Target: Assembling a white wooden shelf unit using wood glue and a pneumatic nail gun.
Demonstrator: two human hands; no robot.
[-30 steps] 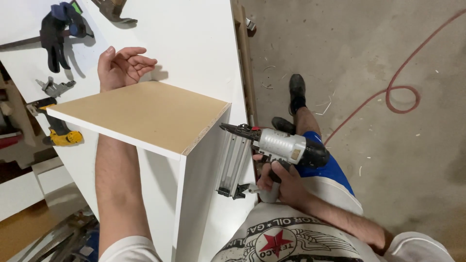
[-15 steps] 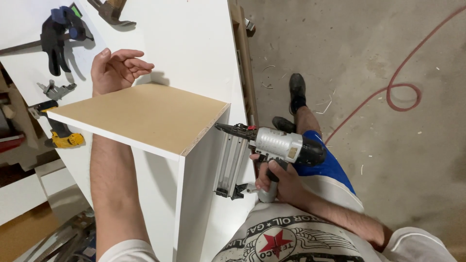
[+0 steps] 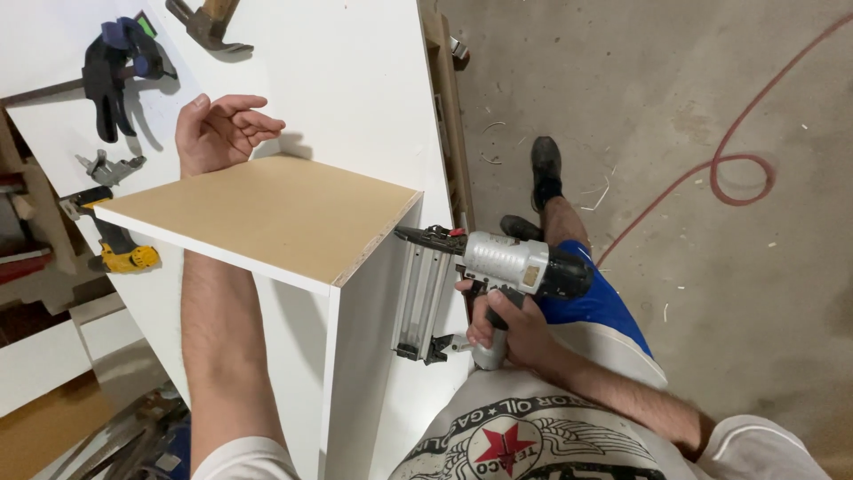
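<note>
While your right hand point(image 3: 514, 327) grips the nail gun point(image 3: 484, 271), its nose sits at the tan panel's point(image 3: 267, 209) right edge.

Your fingers are wrapped tight around the silver handle, with the tool's black nose touching the corner where that tan panel meets the white upright panel point(image 3: 355, 373) below it. The long magazine hangs down just beside the white face. Your left hand point(image 3: 218, 132) rests behind the tan panel's far edge, fingers loosely curled and half spread, holding nothing; whether it touches the edge you cannot tell. Open concrete floor point(image 3: 711, 311) lies to your right, with a red hose point(image 3: 724, 164) looped well apart. On the white bench top point(image 3: 355, 71), clamps point(image 3: 111, 76) and a hammer point(image 3: 204, 22) lie to the left.
</note>
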